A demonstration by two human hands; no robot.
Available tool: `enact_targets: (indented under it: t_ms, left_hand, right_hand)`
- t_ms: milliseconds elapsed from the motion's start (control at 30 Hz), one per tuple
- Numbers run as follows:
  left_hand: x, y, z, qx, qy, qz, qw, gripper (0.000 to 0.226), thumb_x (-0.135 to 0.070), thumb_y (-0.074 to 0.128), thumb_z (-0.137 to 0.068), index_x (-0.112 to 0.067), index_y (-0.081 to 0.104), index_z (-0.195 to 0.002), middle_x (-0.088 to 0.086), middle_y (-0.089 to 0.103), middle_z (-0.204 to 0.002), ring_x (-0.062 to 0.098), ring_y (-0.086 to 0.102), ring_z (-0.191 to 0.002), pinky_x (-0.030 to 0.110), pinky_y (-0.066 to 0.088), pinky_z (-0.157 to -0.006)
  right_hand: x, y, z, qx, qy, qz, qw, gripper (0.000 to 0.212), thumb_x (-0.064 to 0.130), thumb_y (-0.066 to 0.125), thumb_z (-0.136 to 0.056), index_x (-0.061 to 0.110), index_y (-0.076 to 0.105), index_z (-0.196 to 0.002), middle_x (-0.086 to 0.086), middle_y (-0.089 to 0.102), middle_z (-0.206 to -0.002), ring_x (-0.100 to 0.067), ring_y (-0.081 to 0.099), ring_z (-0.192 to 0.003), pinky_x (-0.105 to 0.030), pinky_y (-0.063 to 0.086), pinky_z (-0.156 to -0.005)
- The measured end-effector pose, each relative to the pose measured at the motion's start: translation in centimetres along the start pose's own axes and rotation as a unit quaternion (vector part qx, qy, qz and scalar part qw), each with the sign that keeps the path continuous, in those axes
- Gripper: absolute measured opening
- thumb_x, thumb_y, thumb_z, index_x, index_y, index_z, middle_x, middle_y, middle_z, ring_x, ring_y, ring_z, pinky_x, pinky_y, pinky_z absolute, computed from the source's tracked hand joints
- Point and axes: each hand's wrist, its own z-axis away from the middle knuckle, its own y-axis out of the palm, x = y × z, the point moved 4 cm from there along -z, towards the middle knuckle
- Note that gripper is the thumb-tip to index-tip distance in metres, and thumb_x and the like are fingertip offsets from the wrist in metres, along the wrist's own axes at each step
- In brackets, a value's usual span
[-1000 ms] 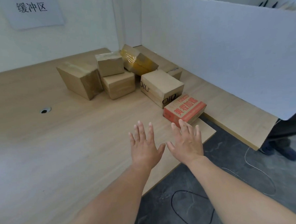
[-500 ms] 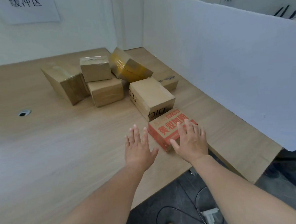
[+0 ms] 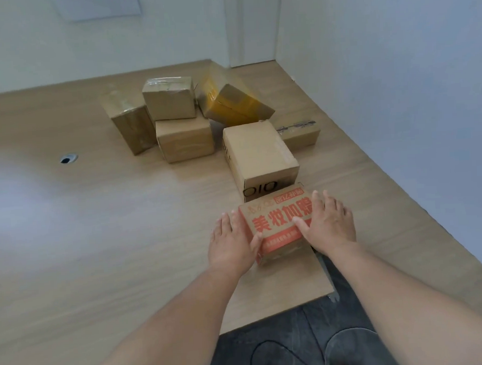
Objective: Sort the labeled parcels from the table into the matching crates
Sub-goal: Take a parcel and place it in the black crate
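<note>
A cardboard parcel with a red printed top (image 3: 275, 222) lies near the front corner of the wooden table (image 3: 97, 231). My left hand (image 3: 232, 242) lies against its left side with straight fingers, thumb touching the front corner. My right hand (image 3: 330, 225) rests flat over its right top edge, thumb on the printed face. Behind it lie several more parcels: a plain box printed "OIO" (image 3: 260, 156), a flat labeled box (image 3: 298, 133), a tilted yellow-taped box (image 3: 230, 102), a small box (image 3: 171, 102) stacked on another (image 3: 184, 140), and a leaning box (image 3: 128, 124). No crate is in view.
A white partition (image 3: 397, 90) runs along the table's right side and white walls stand behind it. A cable hole (image 3: 68, 158) sits at the table's left. Dark floor with cables (image 3: 271, 351) shows below the table's front corner.
Both hands have moved forward from mid-air over the table edge onto the red-printed parcel, one at each side. The view has come closer to the table.
</note>
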Motion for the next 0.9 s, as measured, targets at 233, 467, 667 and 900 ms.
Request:
enact_targets:
  t_ms: [233,467,667,900]
  left_hand:
    - [0.1,0.9,0.0,0.026,-0.056,0.093,0.994,0.076,-0.058,0.038,-0.095,-0.017,0.011,-0.153,0.007,0.038,-0.150,0.026,0.038,-0.134,0.040,0.038,-0.105]
    - [2.9,-1.1,1.1,0.002,-0.170,0.252,0.953,0.052,-0.044,0.046,-0.096,-0.015,0.038,-0.139,0.004,0.059,-0.131,0.024,0.058,-0.116,0.039,0.047,-0.098]
    - [6.2,-3.7,2.8,-0.076,-0.205,0.327,0.919,0.048,-0.045,0.047,-0.096,-0.019,0.045,-0.136,0.000,0.062,-0.123,0.019,0.061,-0.105,0.035,0.051,-0.091]
    - [10.4,-5.9,5.2,-0.144,-0.259,0.416,0.860,0.046,-0.052,0.050,-0.092,-0.019,0.047,-0.125,-0.001,0.063,-0.110,0.018,0.062,-0.096,0.036,0.052,-0.085]
  right_hand:
    - [0.6,1.6,-1.3,0.058,0.014,-0.068,0.996,0.083,0.064,0.037,-0.091,0.013,0.009,-0.150,-0.013,0.035,-0.146,-0.028,0.040,-0.130,-0.042,0.040,-0.100]
    - [5.2,2.0,-0.9,0.090,-0.040,-0.099,0.990,0.092,0.067,0.047,-0.085,0.015,0.006,-0.150,-0.011,0.041,-0.137,-0.026,0.048,-0.119,-0.038,0.046,-0.085]
    - [8.9,1.5,-0.5,0.079,-0.057,-0.171,0.980,0.083,0.066,0.044,-0.087,0.009,0.025,-0.143,-0.011,0.044,-0.129,-0.025,0.050,-0.112,-0.035,0.045,-0.083]
    - [14.1,0.7,0.0,0.098,-0.084,-0.218,0.967,0.072,0.065,0.047,-0.087,0.010,0.039,-0.133,-0.009,0.048,-0.124,-0.028,0.053,-0.109,-0.033,0.039,-0.075]
